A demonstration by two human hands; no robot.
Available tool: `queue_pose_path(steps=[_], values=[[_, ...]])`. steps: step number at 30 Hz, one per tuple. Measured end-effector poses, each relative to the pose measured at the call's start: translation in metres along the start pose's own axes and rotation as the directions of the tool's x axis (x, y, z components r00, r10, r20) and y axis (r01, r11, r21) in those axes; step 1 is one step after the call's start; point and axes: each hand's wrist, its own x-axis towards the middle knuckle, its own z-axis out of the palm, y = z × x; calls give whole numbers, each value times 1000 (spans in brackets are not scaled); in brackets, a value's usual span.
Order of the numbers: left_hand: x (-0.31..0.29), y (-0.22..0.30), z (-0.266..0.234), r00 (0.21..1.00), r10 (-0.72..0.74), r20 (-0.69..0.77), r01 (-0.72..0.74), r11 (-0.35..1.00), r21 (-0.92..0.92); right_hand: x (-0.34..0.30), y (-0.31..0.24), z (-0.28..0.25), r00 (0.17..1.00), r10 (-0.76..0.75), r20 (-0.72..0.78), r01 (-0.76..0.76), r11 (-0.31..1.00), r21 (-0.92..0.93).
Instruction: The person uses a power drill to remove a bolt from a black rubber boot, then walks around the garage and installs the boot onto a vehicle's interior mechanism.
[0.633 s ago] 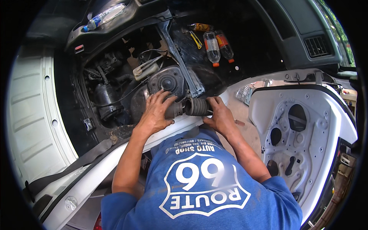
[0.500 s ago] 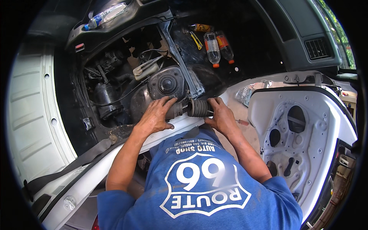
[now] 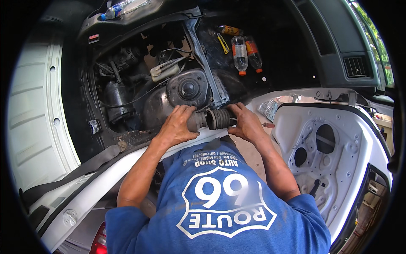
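Note:
My left hand [image 3: 176, 125] is curled round a dark, dusty cylindrical piece [image 3: 196, 121], thumb below and fingertips on top. My right hand [image 3: 247, 125] grips a black ribbed rubber bellows [image 3: 219, 119] from its right side. The two pieces lie end to end, nearly touching, above the white door sill [image 3: 211, 136]. A screwdriver with a reddish handle [image 3: 268, 125] passes at my right hand; its shaft shows beside the bellows, and the hand hides its middle. Just beyond my hands is a dark metal housing [image 3: 188, 88] with a round centre.
An open engine bay with a black canister [image 3: 118, 99] and a pale reservoir [image 3: 164, 72] lies ahead left. Plastic bottles [image 3: 240, 55] and a yellow cutter knife [image 3: 223, 43] rest on the dark floor. At right stands an open white door [image 3: 315, 122]. A seat belt [image 3: 80, 171] crosses the left.
The cylindrical piece and the bellows are slightly closer together. My left thumb has moved up and to the right. The whole view has shifted a little.

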Motion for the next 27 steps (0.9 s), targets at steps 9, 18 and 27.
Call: queue_pose_path(steps=[9,18,27], values=[[-1,4,2,1000,26,-5,-26,1000,-8,3,-5,-3,999,-40,-16,39,997,-63],[6,8,2,998,15,57,-13,999,-46,11,-8,0,995,-99,-3,99,995,1],[13,5,8,999,-3,44,4,1000,-8,28,5,6,993,-112,39,111,993,32]])
